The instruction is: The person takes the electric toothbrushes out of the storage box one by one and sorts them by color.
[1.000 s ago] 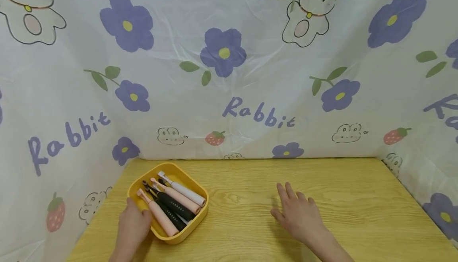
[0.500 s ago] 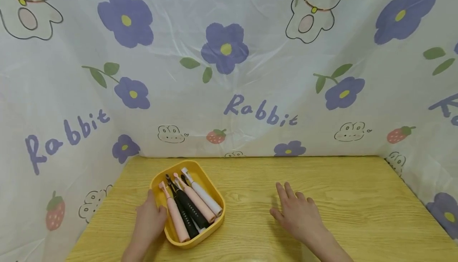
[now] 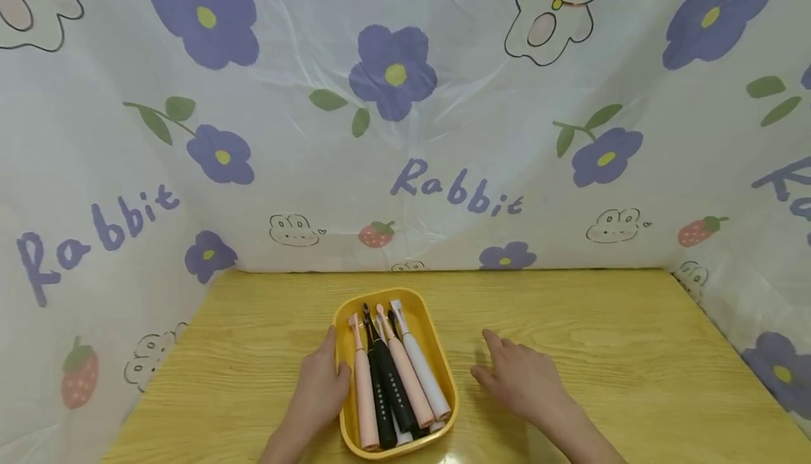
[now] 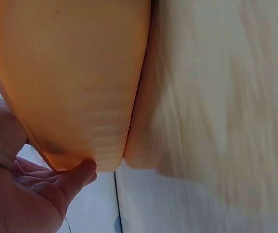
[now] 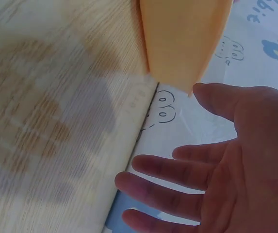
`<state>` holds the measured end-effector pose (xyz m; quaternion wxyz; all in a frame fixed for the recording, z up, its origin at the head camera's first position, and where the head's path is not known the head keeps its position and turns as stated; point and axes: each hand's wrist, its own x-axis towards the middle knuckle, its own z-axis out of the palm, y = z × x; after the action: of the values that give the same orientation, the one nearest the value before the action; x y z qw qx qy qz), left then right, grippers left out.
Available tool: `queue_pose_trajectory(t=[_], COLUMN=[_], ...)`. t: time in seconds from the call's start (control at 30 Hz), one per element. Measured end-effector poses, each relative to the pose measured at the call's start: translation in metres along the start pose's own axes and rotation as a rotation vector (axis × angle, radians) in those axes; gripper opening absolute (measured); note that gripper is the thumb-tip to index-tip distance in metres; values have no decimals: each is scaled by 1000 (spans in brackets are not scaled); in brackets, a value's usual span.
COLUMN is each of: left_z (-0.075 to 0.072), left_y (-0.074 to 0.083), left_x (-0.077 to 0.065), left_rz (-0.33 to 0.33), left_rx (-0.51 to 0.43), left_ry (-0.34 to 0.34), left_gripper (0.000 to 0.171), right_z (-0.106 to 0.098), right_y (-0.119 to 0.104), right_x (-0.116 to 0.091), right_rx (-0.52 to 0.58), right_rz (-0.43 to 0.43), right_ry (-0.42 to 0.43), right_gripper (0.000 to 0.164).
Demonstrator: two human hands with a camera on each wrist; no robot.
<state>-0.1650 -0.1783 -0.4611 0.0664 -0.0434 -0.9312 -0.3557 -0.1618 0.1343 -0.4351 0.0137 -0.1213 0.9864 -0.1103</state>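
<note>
A yellow tray [image 3: 447,379] with rounded corners lies on the wooden table, holding several electric toothbrushes: pink ones [image 3: 367,400], black ones [image 3: 394,379] and a white one [image 3: 423,372]. Their brush heads point toward the back. My left hand [image 3: 317,385] grips the tray's left side, its thumb at the rim. In the left wrist view, the left hand [image 4: 37,184] has its fingertips against the tray's wall [image 4: 80,73]. Right of the tray, my right hand [image 3: 526,383] hovers low with fingers spread and nothing held. The right wrist view shows that hand [image 5: 226,165] facing the tray's wall [image 5: 177,39].
The wooden table [image 3: 602,337] extends to both sides of the tray. A white cloth [image 3: 304,168] printed with purple flowers, rabbits and strawberries hangs behind it and along both sides.
My left hand has slid the tray rightward from the table's left to its middle, turning it so the toothbrushes point more straight back. The right hand has barely moved, its fingers lowering slightly.
</note>
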Motion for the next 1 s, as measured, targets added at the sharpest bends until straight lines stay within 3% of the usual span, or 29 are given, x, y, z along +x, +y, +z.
queue_pose_trajectory(t=[0.33, 0.5, 1.0], left_z=[36, 48, 62], left_y=[32, 43, 57], left_x=[-4, -5, -8], left_rz=[59, 89, 119], left_rx=[-57, -63, -5], left_ry=[-57, -56, -31], left_gripper=[61, 61, 62], right_z=[5, 4, 0], right_y=[-2, -1, 6], right_x=[2, 3, 1], right_rx=[41, 14, -59], right_rz=[15, -24, -68], right_ry=[71, 123, 199], right_gripper=[52, 43, 41])
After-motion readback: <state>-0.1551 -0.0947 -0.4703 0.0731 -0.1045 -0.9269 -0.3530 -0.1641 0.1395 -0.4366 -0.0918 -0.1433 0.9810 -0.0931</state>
